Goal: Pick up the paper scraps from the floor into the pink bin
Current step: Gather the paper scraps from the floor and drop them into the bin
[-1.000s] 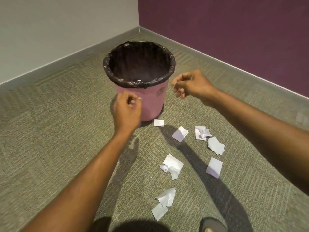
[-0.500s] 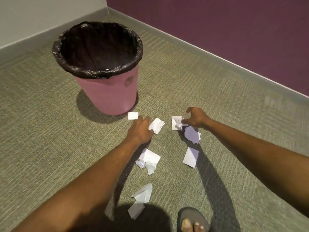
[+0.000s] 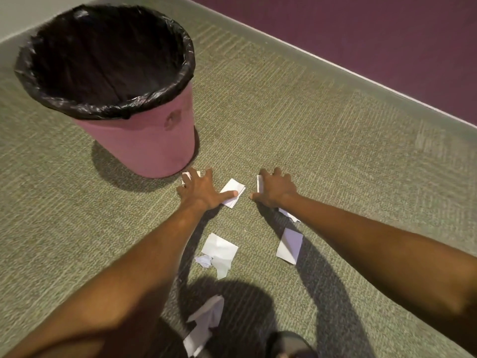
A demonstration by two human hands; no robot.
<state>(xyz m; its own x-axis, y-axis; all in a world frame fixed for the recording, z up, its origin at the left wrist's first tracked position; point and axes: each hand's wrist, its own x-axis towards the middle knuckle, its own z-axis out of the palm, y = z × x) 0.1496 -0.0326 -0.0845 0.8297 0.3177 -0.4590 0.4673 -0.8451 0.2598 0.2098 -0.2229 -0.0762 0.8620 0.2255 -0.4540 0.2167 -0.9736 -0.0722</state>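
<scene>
The pink bin (image 3: pixel 154 146), lined with a black bag, stands on the carpet at upper left. My left hand (image 3: pixel 198 189) lies spread, palm down, just in front of it. Its fingers cover a small white scrap (image 3: pixel 185 176) and its thumb rests on a folded scrap (image 3: pixel 233 191). My right hand (image 3: pixel 276 188) is to the right, fingers curled over a white scrap (image 3: pixel 259 183) with the thumb at its near corner. More scraps lie closer to me: a crumpled group (image 3: pixel 219 250), a flat piece (image 3: pixel 290 245), and a long piece (image 3: pixel 206 324) in shadow.
Grey-green carpet runs to a baseboard and a purple wall (image 3: pixel 387 42) at the right and a pale wall at far left. Another scrap (image 3: pixel 289 215) peeks from under my right forearm. A sandalled foot (image 3: pixel 286 344) shows at the bottom edge.
Both hands came down from beside the bin's rim to the floor. My left hand slid forward onto the small scrap by the bin; my right hand settled over the crumpled scrap.
</scene>
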